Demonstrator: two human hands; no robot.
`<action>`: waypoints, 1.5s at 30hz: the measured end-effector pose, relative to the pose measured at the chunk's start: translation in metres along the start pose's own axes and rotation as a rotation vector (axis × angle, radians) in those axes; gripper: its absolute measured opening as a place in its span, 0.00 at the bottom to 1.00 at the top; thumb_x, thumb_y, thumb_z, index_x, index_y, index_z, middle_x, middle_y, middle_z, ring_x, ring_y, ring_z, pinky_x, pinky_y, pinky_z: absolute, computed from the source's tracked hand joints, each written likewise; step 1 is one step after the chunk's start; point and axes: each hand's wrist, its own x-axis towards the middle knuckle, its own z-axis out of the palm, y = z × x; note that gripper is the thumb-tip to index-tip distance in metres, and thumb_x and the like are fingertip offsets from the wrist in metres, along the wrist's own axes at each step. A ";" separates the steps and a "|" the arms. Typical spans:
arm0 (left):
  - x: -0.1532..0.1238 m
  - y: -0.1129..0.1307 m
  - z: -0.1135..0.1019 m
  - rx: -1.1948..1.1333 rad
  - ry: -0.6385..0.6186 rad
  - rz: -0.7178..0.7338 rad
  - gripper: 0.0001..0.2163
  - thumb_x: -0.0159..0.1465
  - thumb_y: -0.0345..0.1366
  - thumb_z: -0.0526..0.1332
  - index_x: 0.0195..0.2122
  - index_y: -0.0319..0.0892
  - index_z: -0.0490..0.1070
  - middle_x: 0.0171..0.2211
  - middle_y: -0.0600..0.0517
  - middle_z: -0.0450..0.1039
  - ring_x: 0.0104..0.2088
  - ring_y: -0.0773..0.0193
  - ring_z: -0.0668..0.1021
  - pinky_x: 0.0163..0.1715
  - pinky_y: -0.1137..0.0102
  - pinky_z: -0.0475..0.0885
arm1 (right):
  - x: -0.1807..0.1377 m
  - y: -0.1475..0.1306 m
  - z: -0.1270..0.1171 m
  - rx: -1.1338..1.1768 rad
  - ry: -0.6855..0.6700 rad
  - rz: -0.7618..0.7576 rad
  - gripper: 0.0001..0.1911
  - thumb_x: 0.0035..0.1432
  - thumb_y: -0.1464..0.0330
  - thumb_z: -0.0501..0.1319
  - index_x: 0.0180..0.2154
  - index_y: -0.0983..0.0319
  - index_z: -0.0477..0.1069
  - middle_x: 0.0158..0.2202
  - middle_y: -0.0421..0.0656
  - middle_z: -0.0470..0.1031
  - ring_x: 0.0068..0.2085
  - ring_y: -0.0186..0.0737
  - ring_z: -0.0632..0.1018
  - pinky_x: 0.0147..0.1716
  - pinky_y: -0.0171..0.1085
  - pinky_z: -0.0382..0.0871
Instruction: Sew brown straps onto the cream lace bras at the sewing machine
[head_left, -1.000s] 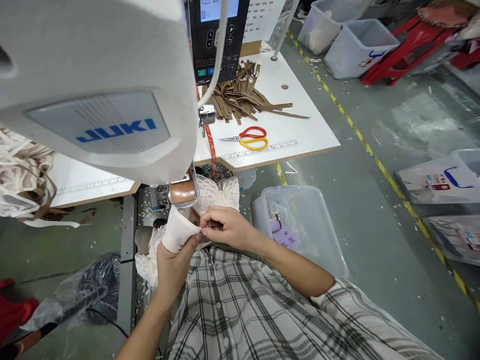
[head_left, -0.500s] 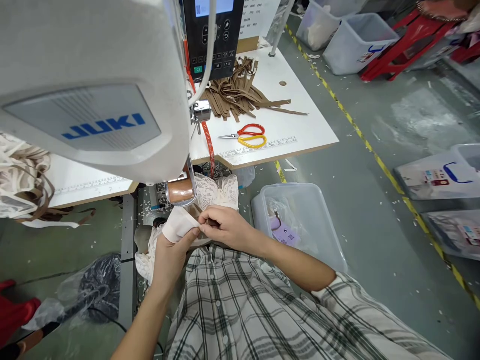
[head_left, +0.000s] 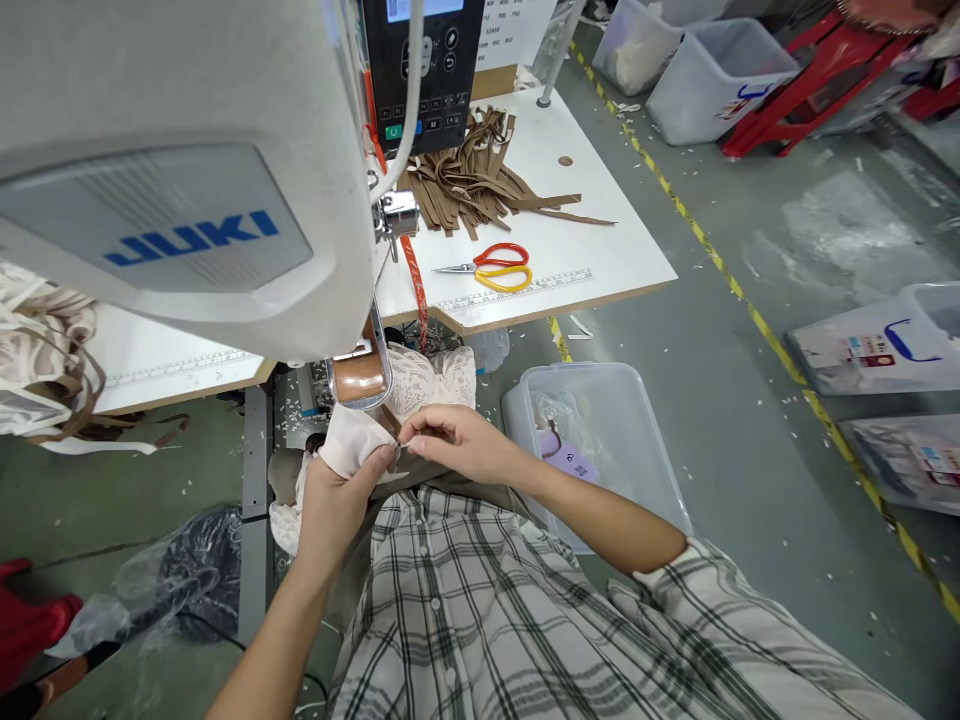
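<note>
A cream bra (head_left: 351,440) with lace lies over my lap, below the arm of the JUKI sewing machine (head_left: 206,245). My left hand (head_left: 341,500) grips its smooth cup between thumb and fingers. Close to the left thumb, my right hand (head_left: 457,440) pinches at the cup's edge; what lies between its fingertips is too small to make out. A brown strip (head_left: 391,420) shows just behind the fingertips. More cream lace (head_left: 431,380) hangs beyond my right hand, under the table edge. Directly above the cup is the machine's metal-framed brown end (head_left: 360,378).
Red-and-yellow scissors (head_left: 491,268) and a pile of brown strips (head_left: 472,180) lie on the white table (head_left: 600,240). At my right stands a clear plastic bin (head_left: 637,430) with a purple tag inside. Left of the machine lie more cream pieces (head_left: 45,350).
My right fingertips have drawn slightly away from the cup's edge. The left hand keeps its grip, shifted a little left. The view has moved slightly.
</note>
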 end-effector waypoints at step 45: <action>0.018 0.011 0.003 -0.311 -0.177 -0.095 0.12 0.52 0.39 0.72 0.34 0.39 0.75 0.27 0.54 0.75 0.29 0.66 0.74 0.32 0.72 0.69 | 0.004 -0.013 -0.011 -0.023 -0.065 0.109 0.12 0.58 0.61 0.62 0.37 0.62 0.76 0.29 0.37 0.72 0.31 0.33 0.71 0.31 0.31 0.60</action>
